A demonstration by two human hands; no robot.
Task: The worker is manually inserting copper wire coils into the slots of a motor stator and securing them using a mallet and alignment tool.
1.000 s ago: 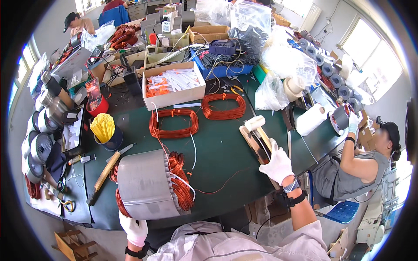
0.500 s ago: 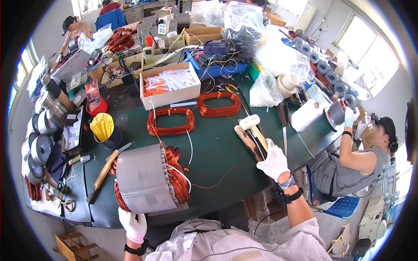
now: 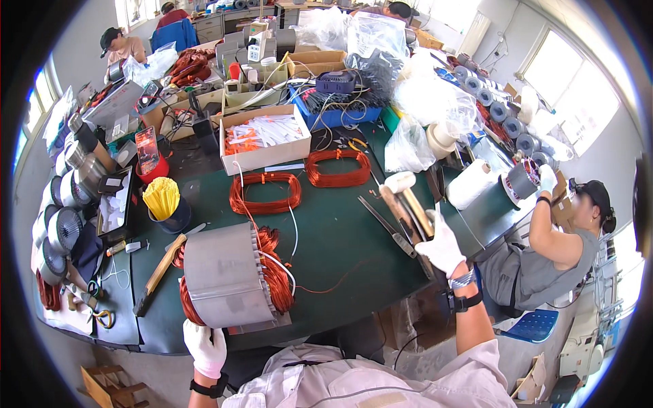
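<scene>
A grey cylindrical motor stator (image 3: 228,275) lies on its side on the green tabletop, with copper wire bundles (image 3: 275,265) bulging from its ends. My gloved left hand (image 3: 205,350) is at its near lower edge, fingers curled; whatever they may grip is hidden. In my gloved right hand (image 3: 442,245) is a mallet (image 3: 400,181) with a pale head and wooden handle. A long wooden piece (image 3: 400,211) runs beside the handle, apparently in the same grip. Just left of it, a long dark metal tool (image 3: 389,228) rests on the table.
Two tied copper coils (image 3: 265,194) lie beyond the stator, before a carton (image 3: 265,155) of white and orange strips. Left are a cup of yellow strips (image 3: 162,198) and a wooden-handled tool (image 3: 160,275). A co-worker (image 3: 558,251) handles another stator (image 3: 522,180) at right.
My right hand has moved right and slightly toward me, carrying the mallet and the wooden piece. The dark metal tool is now uncovered. My left hand stays by the stator.
</scene>
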